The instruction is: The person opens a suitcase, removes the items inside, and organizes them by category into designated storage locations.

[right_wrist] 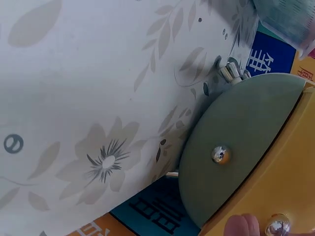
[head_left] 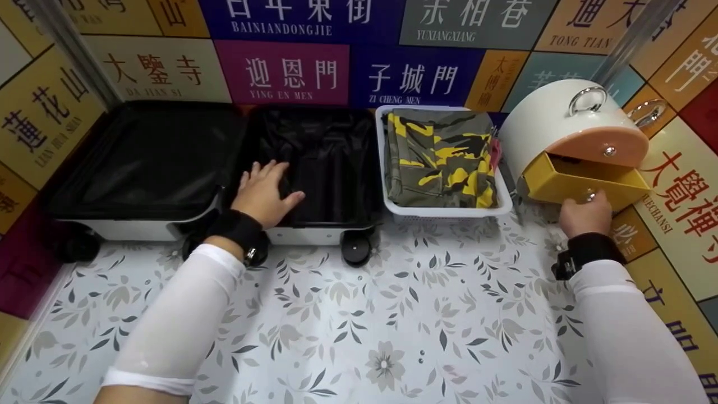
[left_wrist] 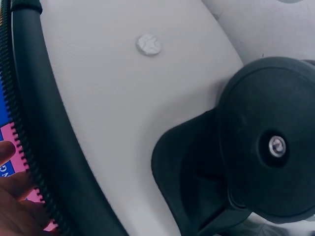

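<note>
My right hand (head_left: 586, 217) pinches the round metal knob (right_wrist: 278, 225) of a yellow drawer (head_left: 603, 189), which stands pulled out of a white rounded drawer box (head_left: 552, 115). Above it is an orange drawer front (head_left: 594, 145); below, in the right wrist view, a green drawer front (right_wrist: 241, 142) is closed. With fingers spread, my left hand (head_left: 262, 193) lies over the near left edge of the open suitcase's black-lined right half (head_left: 331, 168). The left wrist view shows the suitcase's pale shell (left_wrist: 108, 98), zipper edge and a black wheel (left_wrist: 270, 142). Most of the drawer's inside is hidden.
The suitcase's other half (head_left: 151, 163) lies at the left. Between suitcase and drawer box stands a white basket (head_left: 449, 211) with folded camouflage cloth (head_left: 440, 157). Walls with printed signs (head_left: 286, 73) close off the back and sides of the flower-patterned surface (head_left: 387, 314).
</note>
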The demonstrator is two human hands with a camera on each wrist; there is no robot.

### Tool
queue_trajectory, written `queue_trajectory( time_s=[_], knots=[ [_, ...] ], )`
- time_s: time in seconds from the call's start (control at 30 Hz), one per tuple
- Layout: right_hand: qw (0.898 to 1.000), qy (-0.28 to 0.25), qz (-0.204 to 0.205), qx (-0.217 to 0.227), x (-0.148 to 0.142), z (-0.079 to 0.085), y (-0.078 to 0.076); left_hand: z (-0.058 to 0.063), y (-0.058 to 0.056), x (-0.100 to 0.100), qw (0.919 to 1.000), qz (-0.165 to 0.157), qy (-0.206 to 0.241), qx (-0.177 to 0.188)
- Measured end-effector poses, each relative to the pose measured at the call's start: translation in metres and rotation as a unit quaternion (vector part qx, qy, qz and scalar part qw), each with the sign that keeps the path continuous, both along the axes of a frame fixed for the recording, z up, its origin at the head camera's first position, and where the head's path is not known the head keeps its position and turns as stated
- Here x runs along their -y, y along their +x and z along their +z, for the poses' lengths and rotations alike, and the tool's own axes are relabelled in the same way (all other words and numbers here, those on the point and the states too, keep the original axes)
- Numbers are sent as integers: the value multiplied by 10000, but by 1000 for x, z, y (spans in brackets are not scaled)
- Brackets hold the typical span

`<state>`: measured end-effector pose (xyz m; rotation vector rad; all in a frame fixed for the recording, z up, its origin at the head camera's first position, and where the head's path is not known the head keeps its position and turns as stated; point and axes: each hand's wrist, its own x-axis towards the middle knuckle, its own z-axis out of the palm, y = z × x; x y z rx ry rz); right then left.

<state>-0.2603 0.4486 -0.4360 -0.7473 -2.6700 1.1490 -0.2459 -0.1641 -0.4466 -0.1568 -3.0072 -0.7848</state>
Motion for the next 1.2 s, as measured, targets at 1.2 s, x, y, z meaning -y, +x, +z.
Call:
queue_trajectory(
  time_s=[1.2],
  knots=[
    [9826,635,1421,1013,-5,15,-38,-3,-4,-4,10000,-41,-50,10]
  ],
)
